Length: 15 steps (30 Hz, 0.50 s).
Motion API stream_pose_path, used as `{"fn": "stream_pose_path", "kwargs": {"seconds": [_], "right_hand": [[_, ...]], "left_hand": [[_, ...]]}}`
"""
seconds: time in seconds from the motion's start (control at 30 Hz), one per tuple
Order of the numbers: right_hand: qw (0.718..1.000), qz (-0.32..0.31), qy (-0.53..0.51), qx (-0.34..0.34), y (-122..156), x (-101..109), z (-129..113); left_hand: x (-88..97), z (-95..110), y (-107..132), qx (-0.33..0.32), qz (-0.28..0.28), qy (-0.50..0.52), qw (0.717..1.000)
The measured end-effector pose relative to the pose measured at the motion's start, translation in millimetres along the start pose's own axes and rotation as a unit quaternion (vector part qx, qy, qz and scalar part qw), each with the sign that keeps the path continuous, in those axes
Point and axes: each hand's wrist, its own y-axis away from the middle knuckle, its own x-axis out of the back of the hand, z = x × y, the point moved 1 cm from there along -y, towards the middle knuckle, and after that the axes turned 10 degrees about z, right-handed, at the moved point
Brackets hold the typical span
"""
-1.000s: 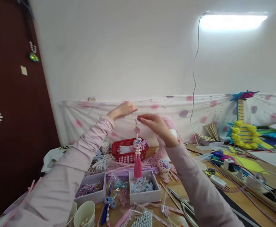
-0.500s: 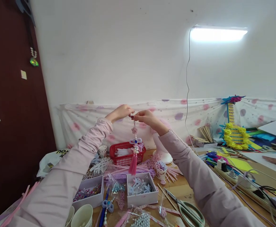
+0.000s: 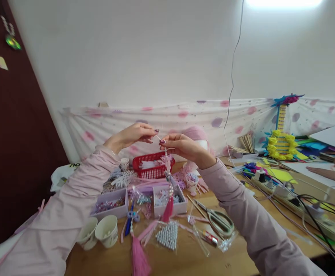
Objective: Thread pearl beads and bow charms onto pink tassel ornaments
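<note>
1. The right hand (image 3: 186, 146) has its thumb and forefinger closed in a pinch at the top of a beaded charm (image 3: 170, 188), with no visible gap between the tips
2. The charm hangs directly below that pinch, its small beads starting right under the fingertips, then a pink flower (image 3: 167, 161), larger pearly beads, and a pink tassel (image 3: 168, 210) at the bottom
3. The left hand (image 3: 133, 135) is raised just beside the right one, palm turned down and fingers loosely bent, its fingertips apart from the other hand's
4. A short pale cord (image 3: 158, 137) spans the small space between the two sets of fingertips, above the beads; whether the left fingers are pinching its end, I cannot tell
5. The hanging charm passes in front of a red basket (image 3: 152, 174) and a white box (image 3: 181, 208) as seen from the head, and the tassel's tip shows near a bag of grey beads (image 3: 167, 235)
6. On the wooden table (image 3: 198, 257), a second charm with a pink tassel (image 3: 140, 257) lies to the left of that bag, beside two paper cups, while scissors (image 3: 222, 222) lie to the right
</note>
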Motion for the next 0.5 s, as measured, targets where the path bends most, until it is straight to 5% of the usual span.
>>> {"fn": "stream_pose_path", "kwargs": {"seconds": [0.27,0.5], "right_hand": [[0.997,-0.012,-0.028,-0.064,16.5,-16.0,44.1],[0.998,0.035,0.046,-0.019,20.4,-12.3,59.5]], "left_hand": [[-8.6,-30.3,21.3,0.089,0.012,0.031,0.995],[22.0,-21.2,26.1,0.119,0.058,0.055,0.99]]}}
